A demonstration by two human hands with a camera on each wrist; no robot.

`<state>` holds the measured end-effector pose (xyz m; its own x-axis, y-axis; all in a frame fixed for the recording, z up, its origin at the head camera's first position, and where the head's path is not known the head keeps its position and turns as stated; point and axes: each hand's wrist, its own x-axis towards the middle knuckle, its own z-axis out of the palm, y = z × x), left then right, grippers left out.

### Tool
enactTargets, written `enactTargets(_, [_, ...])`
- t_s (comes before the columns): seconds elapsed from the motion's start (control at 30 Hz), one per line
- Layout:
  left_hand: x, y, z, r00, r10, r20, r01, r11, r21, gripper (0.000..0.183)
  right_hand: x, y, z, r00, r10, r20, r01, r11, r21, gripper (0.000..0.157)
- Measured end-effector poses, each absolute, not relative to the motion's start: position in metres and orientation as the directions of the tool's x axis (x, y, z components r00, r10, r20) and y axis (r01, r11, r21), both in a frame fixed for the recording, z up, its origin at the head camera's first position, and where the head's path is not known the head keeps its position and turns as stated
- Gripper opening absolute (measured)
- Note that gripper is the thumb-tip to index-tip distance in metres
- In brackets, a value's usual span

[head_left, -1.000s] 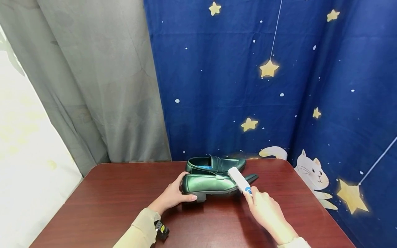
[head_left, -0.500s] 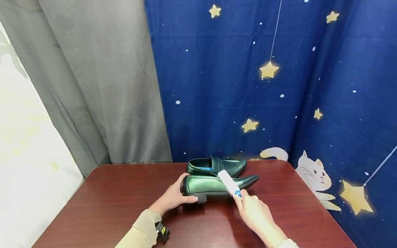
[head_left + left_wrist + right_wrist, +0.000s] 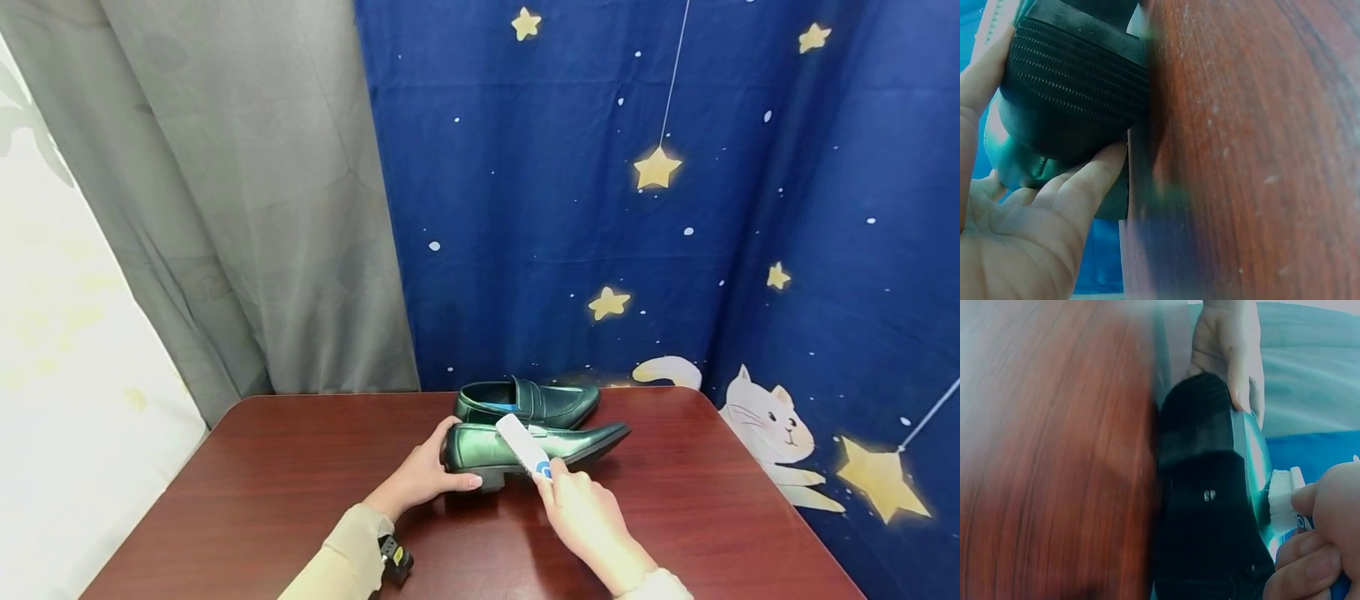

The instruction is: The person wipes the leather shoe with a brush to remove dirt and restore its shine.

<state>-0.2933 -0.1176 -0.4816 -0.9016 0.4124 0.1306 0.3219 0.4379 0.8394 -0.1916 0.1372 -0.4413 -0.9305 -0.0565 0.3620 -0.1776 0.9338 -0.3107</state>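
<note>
A dark green loafer (image 3: 480,446) lies tipped on its side on the table, its sole (image 3: 1200,519) facing the person. My left hand (image 3: 423,475) grips it round the heel; in the left wrist view the thumb and fingers clasp either side of the black heel (image 3: 1075,81). My right hand (image 3: 588,512) holds a white brush (image 3: 522,444) with a blue mark by its handle. In the right wrist view, the brush's white bristles (image 3: 1282,500) touch the side of the shoe's upper. Behind stands the second green loafer (image 3: 558,404), upright, with a blue insole.
The reddish-brown wooden table (image 3: 285,483) carries both shoes near its back edge. A grey curtain (image 3: 277,208) and a blue star-patterned curtain (image 3: 525,208) hang right behind it. A black device (image 3: 396,558) is strapped at the left wrist.
My right hand has moved the brush leftward along the loafer's side, from near the toe toward the heel. The left hand keeps its hold on the heel.
</note>
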Motion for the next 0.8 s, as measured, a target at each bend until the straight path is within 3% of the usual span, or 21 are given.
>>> enactTargets(0.8, [-0.293, -0.118, -0.486, -0.908, 0.391, 0.148, 0.33, 0.453, 0.828, 0.101, -0.199, 0.082, -0.45, -0.93, -0.126, 0.346, -0.243, 0.916, -0.318, 0.028])
